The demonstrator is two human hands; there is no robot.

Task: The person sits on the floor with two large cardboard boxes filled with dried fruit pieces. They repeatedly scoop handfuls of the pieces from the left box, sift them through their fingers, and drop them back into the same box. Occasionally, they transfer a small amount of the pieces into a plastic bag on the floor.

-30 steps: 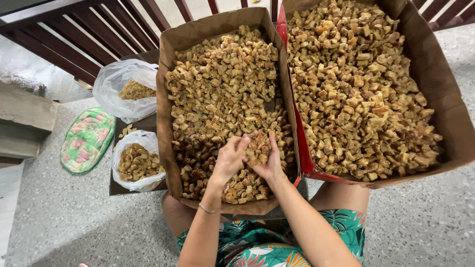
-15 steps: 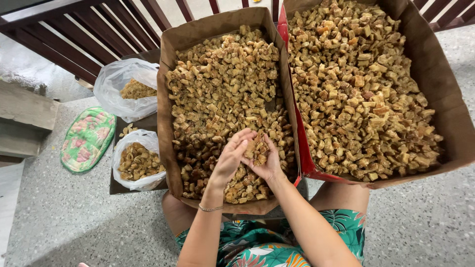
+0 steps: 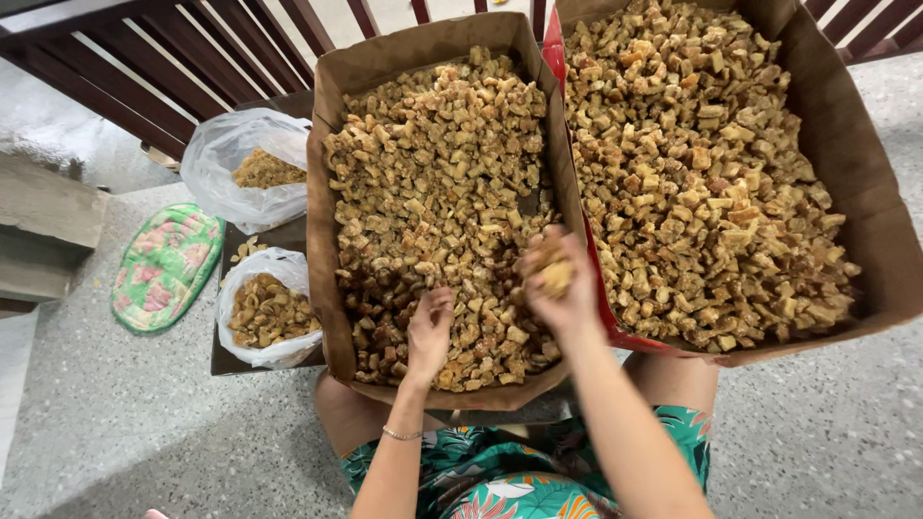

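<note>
We curl our right hand [image 3: 558, 284] around a few golden fried chunks [image 3: 556, 277] above the left cardboard box [image 3: 327, 240], while at eight o'clock our left hand [image 3: 429, 332] rests, fingers loosely together, on the heap.

Hands apart, right hand [image 3: 556, 279] raised rightward

Golden-brown sugared chunks [image 3: 433, 183] fill brown cardboard boxes [image 3: 332, 288]; the box at 2 o'clock has a red edge [image 3: 577, 192]. At 9 o'clock, a green floral-patterned mat [image 3: 165, 266]. At 6 o'clock, teal leaf-print clothing [image 3: 500, 476].
</note>
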